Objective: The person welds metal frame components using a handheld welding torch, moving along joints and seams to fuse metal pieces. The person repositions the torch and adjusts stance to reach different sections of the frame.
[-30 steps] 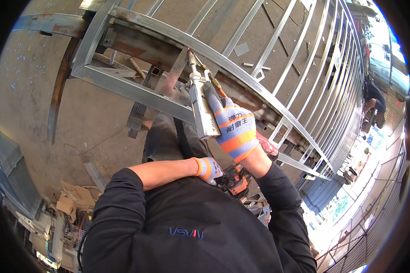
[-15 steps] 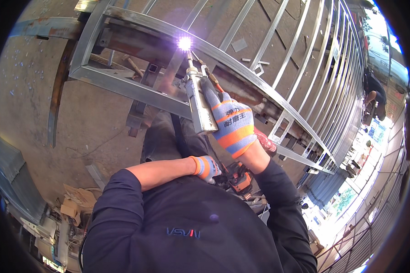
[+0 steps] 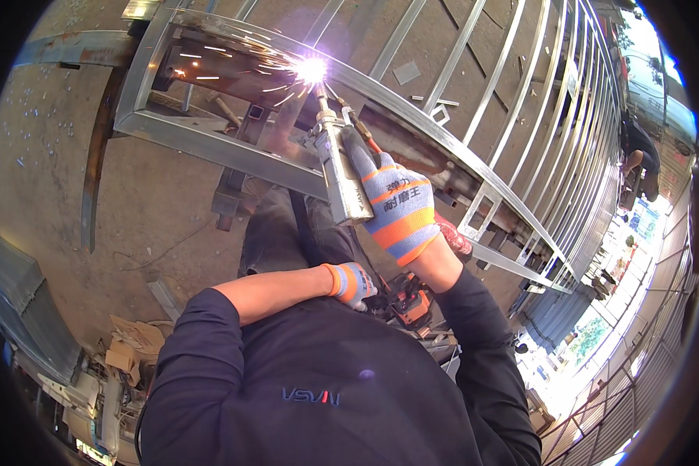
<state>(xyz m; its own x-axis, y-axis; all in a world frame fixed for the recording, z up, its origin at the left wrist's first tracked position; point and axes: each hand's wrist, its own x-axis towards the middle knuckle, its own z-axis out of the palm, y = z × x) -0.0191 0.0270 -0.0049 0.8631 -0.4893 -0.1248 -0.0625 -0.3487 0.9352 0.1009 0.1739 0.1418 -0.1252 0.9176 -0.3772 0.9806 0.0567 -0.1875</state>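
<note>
My right hand (image 3: 400, 203), in a grey-blue glove with orange bands, is closed around a silver welding gun (image 3: 340, 175). The gun's tip meets the near rail (image 3: 412, 109) of a metal frame, where a white-violet glare (image 3: 312, 71) hides the contact point. Orange sparks (image 3: 245, 56) spray leftward from it. A thin tube with a brass fitting (image 3: 359, 124) runs alongside the gun. Low at my waist, my left hand (image 3: 353, 286), gloved alike, is curled closed; its fingertips are turned away, and what they hold, if anything, is hidden.
Parallel bars (image 3: 512, 85) of the frame stretch far right. A lower square tube (image 3: 225, 155) crosses before my legs. An orange-and-black device (image 3: 412, 303) is below my right wrist. Cardboard boxes (image 3: 132, 349) lie at the lower left. Another person (image 3: 641, 159) crouches at the far right.
Sparks now fly leftward from the gun's tip, where only a smaller glare showed before. The gun and my right hand have barely shifted; my left hand stays put.
</note>
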